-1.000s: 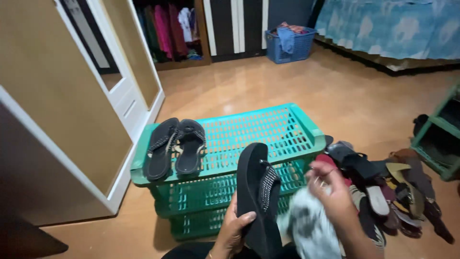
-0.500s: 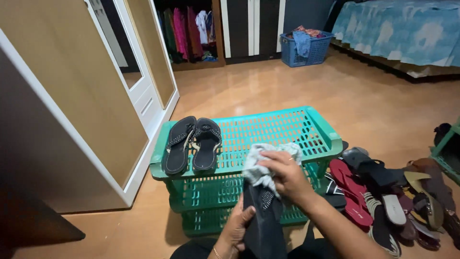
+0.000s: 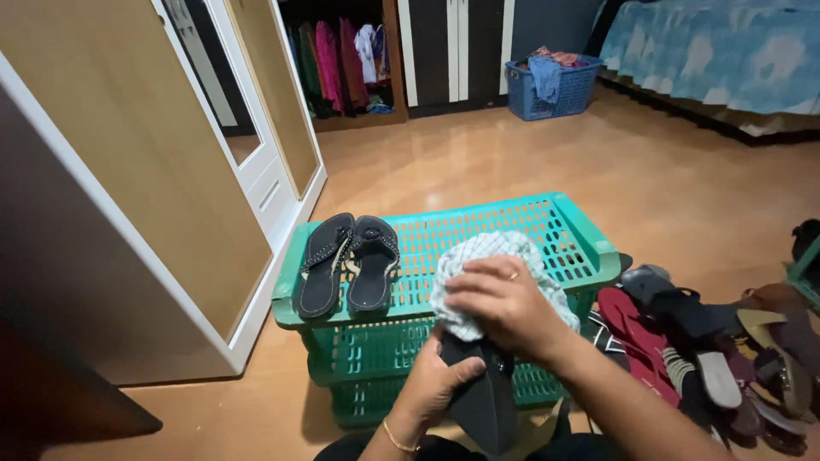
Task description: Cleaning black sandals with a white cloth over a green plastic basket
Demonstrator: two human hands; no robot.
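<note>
Left hand [image 3: 444, 380] low in the head view, fingers [image 3: 465, 369] curled and clamped around the side of a black sandal [image 3: 483, 393], sole turned up and toe end pointing down toward the camera. Thin gold bangle [image 3: 395, 441] on that wrist. Right hand [image 3: 504, 303] directly above, palm down, fingers [image 3: 478, 286] bunched and pressing a white checked cloth [image 3: 478, 256] onto the upper end of the sandal, so grasping cloth against shoe. Ring [image 3: 512, 275] showing on one finger. Cloth bulging out past the knuckles on both sides, covering the top of the sandal completely; cannot tell what the strap side looks like underneath.

Just beyond the fingertips, a teal plastic shoe rack [image 3: 581, 230] with a perforated top shelf and lower tiers below the hands. Well to the left of the fingers, on that top shelf, a pair of black studded sandals [image 3: 350, 265] lying flat, side by side, toes toward the camera. Off to the right of the right wrist, a jumbled heap of footwear on the floor: a red flip-flop [image 3: 632, 329] nearest the forearm, darker slippers and brown sandals [image 3: 769, 341] further out.

Far past the hands, across the polished wooden floor [image 3: 478, 162], a blue laundry basket [image 3: 547, 85] stuffed with clothes, an open wardrobe with hanging garments [image 3: 337, 55], and a bed with a blue patterned cover [image 3: 726, 47] at upper right. White-framed wardrobe door [image 3: 256, 162] standing to the far left of the left hand.
</note>
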